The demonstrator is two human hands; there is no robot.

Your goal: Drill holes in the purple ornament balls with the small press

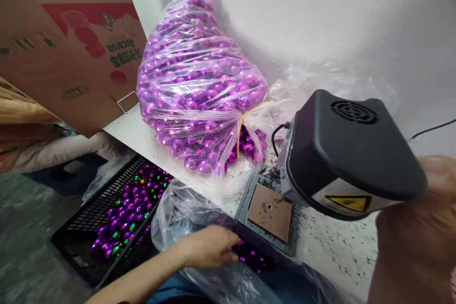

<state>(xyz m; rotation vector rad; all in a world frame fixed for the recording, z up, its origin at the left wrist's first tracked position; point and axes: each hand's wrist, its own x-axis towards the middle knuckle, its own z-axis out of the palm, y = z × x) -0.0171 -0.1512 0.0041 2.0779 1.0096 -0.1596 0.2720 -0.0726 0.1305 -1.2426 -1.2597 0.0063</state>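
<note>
My left hand (210,248) is low in the middle, over an open clear plastic bag (171,209) at the table's front edge. Its thumb and fingers curl around a shiny purple faceted bead (235,247), with more purple beads (254,259) just beyond. At the right edge, my right hand (436,194) is closed behind a black machine head (356,147) with a fan grille and yellow warning label; what it grips is hidden. Beneath the head, a brown square pad (269,211) with a small hole lies on a grey base plate (245,197).
A large tied clear bag of purple beads (199,80) stands on the white table (133,126). A black crate (76,221) at the left holds purple and green beads. Behind it are a cardboard box (85,57) and another person's sleeve (67,152). Dark flakes litter the tabletop.
</note>
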